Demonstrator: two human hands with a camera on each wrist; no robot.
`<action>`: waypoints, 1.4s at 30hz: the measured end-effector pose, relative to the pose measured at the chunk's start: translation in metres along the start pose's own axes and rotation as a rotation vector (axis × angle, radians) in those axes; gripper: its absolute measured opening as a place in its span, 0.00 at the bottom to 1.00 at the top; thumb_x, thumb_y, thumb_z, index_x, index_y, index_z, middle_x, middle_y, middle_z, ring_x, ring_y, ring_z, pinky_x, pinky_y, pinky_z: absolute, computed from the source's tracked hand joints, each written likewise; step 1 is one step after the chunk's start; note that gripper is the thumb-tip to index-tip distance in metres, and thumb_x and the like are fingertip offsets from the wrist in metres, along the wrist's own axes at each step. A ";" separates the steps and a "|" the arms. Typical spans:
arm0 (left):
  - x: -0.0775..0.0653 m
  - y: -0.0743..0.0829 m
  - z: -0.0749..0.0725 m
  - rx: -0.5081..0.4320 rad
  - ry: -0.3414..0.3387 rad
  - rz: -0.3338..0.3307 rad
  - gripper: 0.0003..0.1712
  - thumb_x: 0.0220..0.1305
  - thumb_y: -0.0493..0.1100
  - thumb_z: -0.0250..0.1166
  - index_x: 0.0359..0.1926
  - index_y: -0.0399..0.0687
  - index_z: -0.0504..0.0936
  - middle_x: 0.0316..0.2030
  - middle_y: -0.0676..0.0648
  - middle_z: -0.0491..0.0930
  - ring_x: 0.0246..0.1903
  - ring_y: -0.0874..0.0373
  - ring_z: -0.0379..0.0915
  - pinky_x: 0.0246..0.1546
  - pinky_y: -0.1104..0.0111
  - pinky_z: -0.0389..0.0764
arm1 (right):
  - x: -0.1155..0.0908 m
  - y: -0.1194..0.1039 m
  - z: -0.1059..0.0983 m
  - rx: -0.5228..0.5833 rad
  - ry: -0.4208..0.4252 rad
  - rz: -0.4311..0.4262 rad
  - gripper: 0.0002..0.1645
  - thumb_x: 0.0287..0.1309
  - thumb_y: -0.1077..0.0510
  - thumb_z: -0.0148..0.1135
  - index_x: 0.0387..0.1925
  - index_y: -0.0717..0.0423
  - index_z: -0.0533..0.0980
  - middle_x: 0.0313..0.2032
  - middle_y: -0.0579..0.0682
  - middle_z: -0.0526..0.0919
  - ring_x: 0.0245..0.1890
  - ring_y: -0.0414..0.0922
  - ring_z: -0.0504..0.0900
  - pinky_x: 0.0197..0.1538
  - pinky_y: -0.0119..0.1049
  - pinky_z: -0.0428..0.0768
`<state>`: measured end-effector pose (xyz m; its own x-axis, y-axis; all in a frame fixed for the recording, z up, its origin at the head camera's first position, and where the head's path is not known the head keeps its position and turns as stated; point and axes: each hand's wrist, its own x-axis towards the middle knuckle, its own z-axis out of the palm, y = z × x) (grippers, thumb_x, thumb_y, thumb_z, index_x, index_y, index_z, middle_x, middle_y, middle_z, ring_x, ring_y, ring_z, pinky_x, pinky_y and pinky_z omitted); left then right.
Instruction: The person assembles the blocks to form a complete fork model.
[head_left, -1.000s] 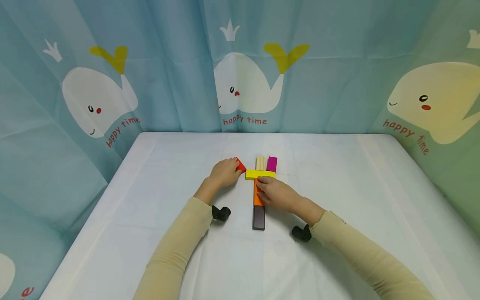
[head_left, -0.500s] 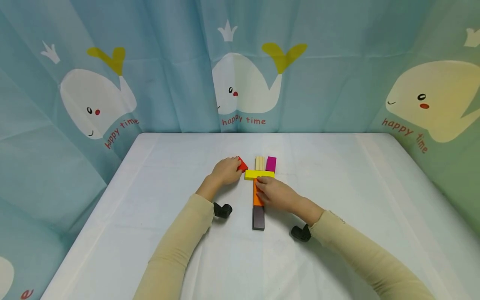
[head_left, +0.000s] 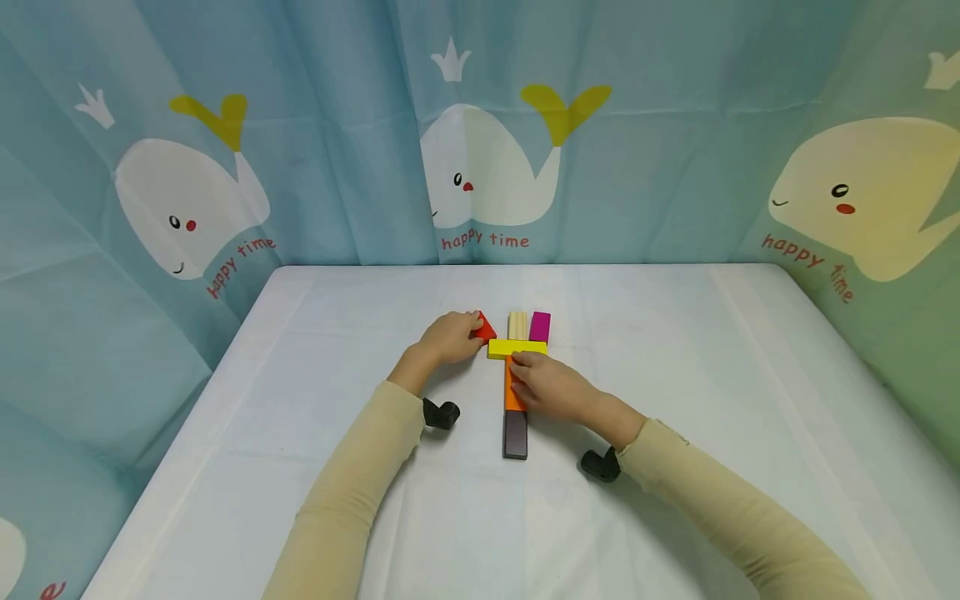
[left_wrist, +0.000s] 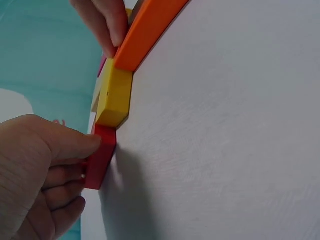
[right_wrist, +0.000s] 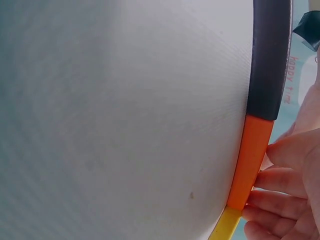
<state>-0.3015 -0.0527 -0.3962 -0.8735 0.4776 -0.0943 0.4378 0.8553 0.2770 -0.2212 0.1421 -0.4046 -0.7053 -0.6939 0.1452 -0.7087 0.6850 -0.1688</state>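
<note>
My left hand pinches a red triangular block between thumb and fingers. In the left wrist view the red block lies right at the end of a yellow block. Across the top of an orange block the yellow bar sits crosswise. Fingertips of my right hand rest on the orange block beside its join with the yellow bar. Below the orange block, end to end with it, is a dark grey block. The right wrist view shows thumb and fingers lying along the orange block.
Behind the yellow bar stand a pale wooden ridged block and a magenta block, side by side. A white cloth covers the table. Blue curtains with whale prints rise at the table's back and sides.
My left hand has slid the red block slightly, closer against the left end of the yellow bar. The right hand stays in place on the orange block.
</note>
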 end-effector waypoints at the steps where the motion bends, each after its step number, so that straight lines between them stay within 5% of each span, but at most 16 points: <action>1: 0.001 -0.001 0.000 -0.003 -0.006 -0.002 0.26 0.65 0.47 0.56 0.62 0.43 0.69 0.62 0.45 0.64 0.61 0.51 0.61 0.61 0.63 0.60 | 0.000 0.000 0.000 -0.001 0.001 -0.002 0.22 0.59 0.60 0.58 0.51 0.73 0.73 0.48 0.62 0.76 0.48 0.53 0.76 0.52 0.43 0.74; 42: 0.012 -0.011 -0.004 -0.086 -0.093 0.109 0.25 0.65 0.44 0.57 0.62 0.42 0.68 0.64 0.47 0.62 0.64 0.55 0.55 0.63 0.65 0.54 | 0.000 -0.002 -0.001 0.001 -0.018 0.014 0.22 0.59 0.60 0.58 0.52 0.72 0.73 0.49 0.62 0.76 0.49 0.52 0.76 0.53 0.42 0.73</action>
<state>-0.3182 -0.0572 -0.3961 -0.7966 0.5866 -0.1460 0.5058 0.7790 0.3706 -0.2200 0.1409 -0.4029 -0.7150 -0.6878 0.1255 -0.6985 0.6949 -0.1713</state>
